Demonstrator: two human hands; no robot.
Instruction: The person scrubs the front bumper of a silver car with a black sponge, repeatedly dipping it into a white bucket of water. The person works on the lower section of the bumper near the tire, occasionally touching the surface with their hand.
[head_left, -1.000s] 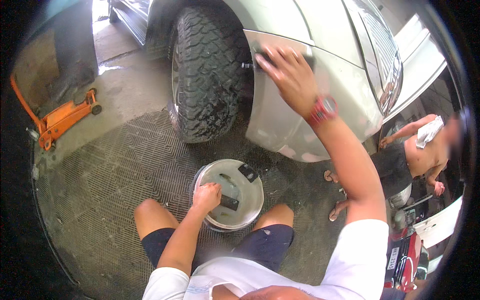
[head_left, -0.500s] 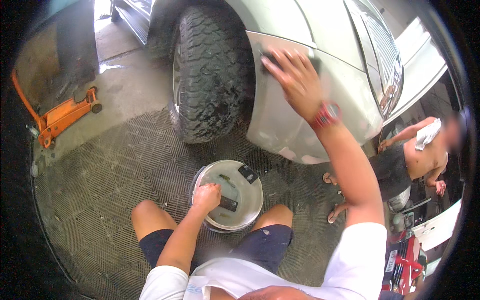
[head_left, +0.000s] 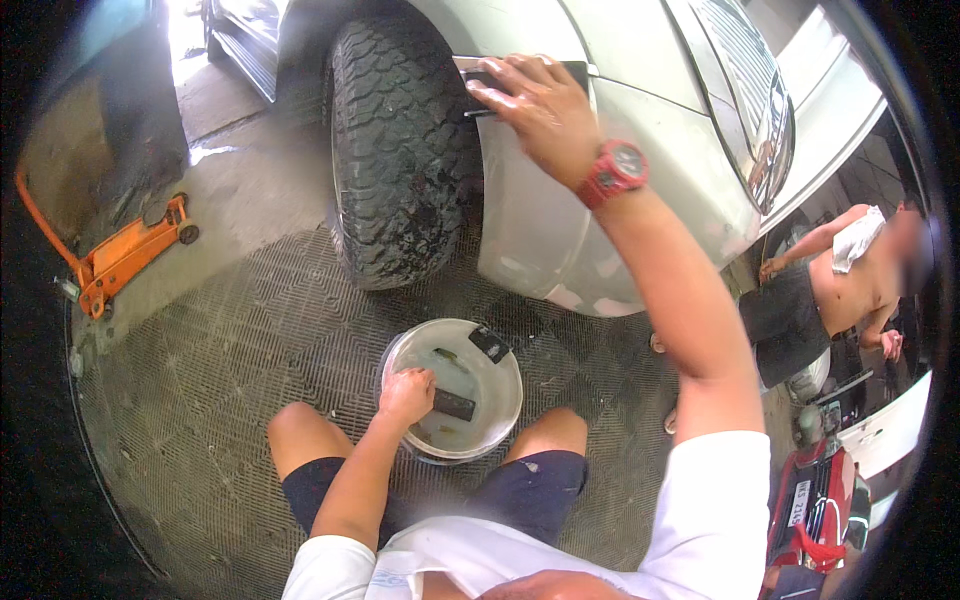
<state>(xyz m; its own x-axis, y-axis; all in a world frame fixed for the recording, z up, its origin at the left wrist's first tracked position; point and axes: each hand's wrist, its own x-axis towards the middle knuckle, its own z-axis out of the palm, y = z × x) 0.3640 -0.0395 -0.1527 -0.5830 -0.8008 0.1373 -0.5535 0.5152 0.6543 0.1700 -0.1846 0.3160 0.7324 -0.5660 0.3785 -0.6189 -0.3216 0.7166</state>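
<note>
My right hand (head_left: 540, 118), with a red watch (head_left: 613, 172) on its wrist, presses a flat black sanding pad (head_left: 575, 76) against the car's pale bumper corner (head_left: 530, 215), close to the wheel arch. Its fingers lie over the pad, whose dark edges stick out on both sides. Lower down, my left hand (head_left: 408, 396) is closed over the left rim of a white bucket (head_left: 512, 400) between my knees. From its fist a black rectangular block (head_left: 454, 404) reaches into the bucket; the fingers partly hide it. A black sheet (head_left: 489, 344) hangs at the bucket's far right rim.
A big knobby tire (head_left: 395, 150) stands left of the bumper. An orange floor jack (head_left: 130, 255) is at the far left. Ribbed matting (head_left: 240, 350) covers the floor. On the right another person (head_left: 825, 290) stands near a red vehicle (head_left: 815, 500).
My right hand has slid the sanding pad up the bumper toward the wheel arch's upper edge. My left hand stays at the bucket with the black block. The view has shifted slightly.
</note>
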